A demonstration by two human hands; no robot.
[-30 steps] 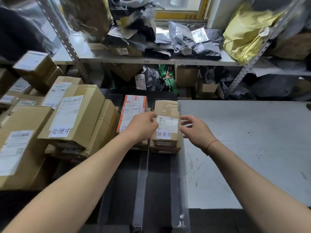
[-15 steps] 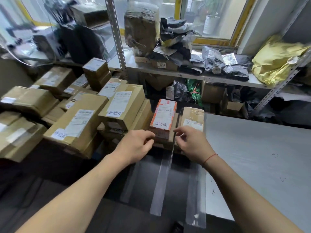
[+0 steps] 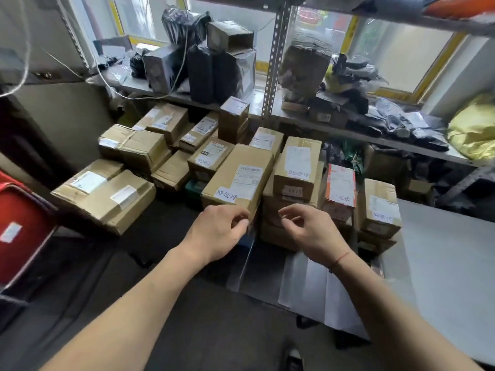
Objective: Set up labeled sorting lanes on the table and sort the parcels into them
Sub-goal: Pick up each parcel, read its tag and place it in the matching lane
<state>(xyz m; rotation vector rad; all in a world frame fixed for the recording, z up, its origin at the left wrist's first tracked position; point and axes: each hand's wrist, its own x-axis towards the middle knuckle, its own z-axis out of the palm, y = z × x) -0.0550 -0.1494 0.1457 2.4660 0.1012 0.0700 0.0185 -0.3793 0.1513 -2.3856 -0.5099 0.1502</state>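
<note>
Daylight came in through windows [image 3: 396, 57] at back. Glass looked very bright, washed out white. Room below was dimmer. Floor [image 3: 201, 317] and left side were dark, in shadow. White table [image 3: 450, 263] shone pale. Clear strips [image 3: 308, 285] caught some glare. Picture was a bit blurry all over. Shelf [image 3: 348, 127] lines bent at edges. Corners looked stretched and smeared.
</note>
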